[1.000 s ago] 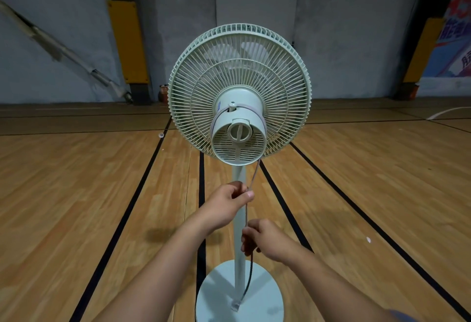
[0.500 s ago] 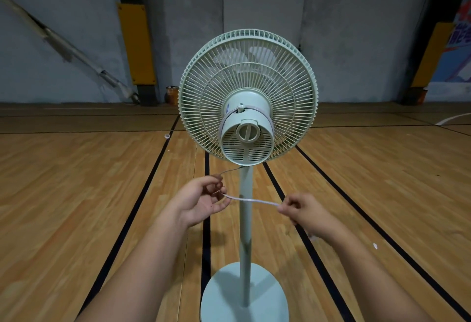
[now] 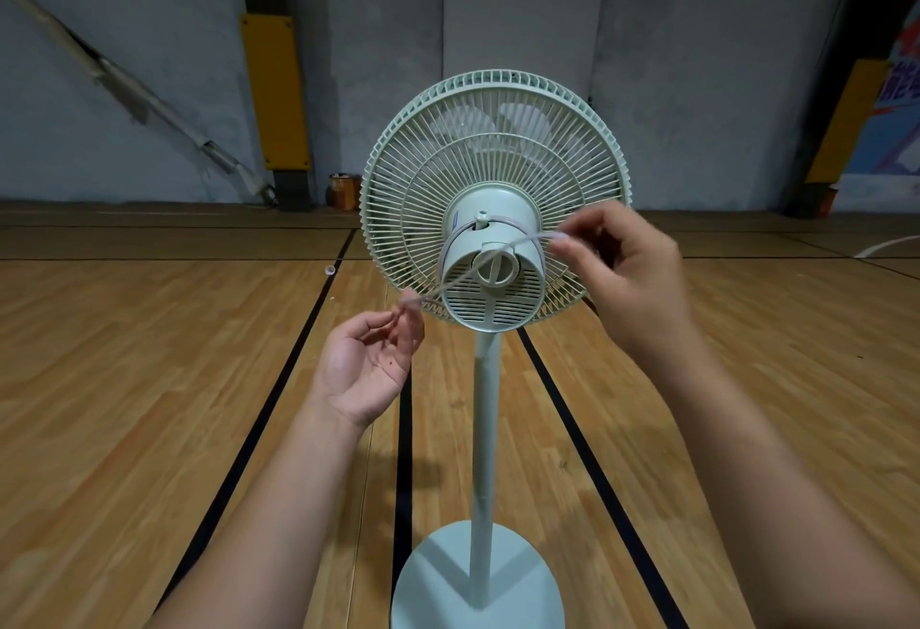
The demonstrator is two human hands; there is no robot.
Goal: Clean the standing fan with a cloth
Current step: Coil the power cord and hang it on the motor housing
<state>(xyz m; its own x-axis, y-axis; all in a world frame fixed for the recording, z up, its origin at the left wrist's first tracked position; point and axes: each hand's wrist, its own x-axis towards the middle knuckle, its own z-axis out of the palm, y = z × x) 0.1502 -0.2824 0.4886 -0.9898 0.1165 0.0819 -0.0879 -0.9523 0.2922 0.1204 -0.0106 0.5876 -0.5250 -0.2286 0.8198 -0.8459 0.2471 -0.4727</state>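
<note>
A pale green standing fan (image 3: 493, 170) stands on the wooden floor with its back toward me, on a thin pole (image 3: 485, 454) and a round base (image 3: 438, 578). A thin whitish cord (image 3: 468, 272) runs across the motor housing (image 3: 490, 289), and more of it is wound around the housing. My left hand (image 3: 368, 364), palm up, pinches the cord's lower left end. My right hand (image 3: 627, 270) pinches the cord at the housing's upper right. No cloth is in view.
Black court lines (image 3: 279, 379) cross the wooden floor. A grey wall with yellow padded pillars (image 3: 276, 90) and a leaning white board (image 3: 517, 35) stands behind the fan. A small orange container (image 3: 344, 190) sits at the wall's foot; a tiny round cap (image 3: 328, 271) lies on the floor.
Both hands rose from beside the pole to the motor housing. The right hand lifted the cord up to the housing's right side, stretching it diagonally across the back.
</note>
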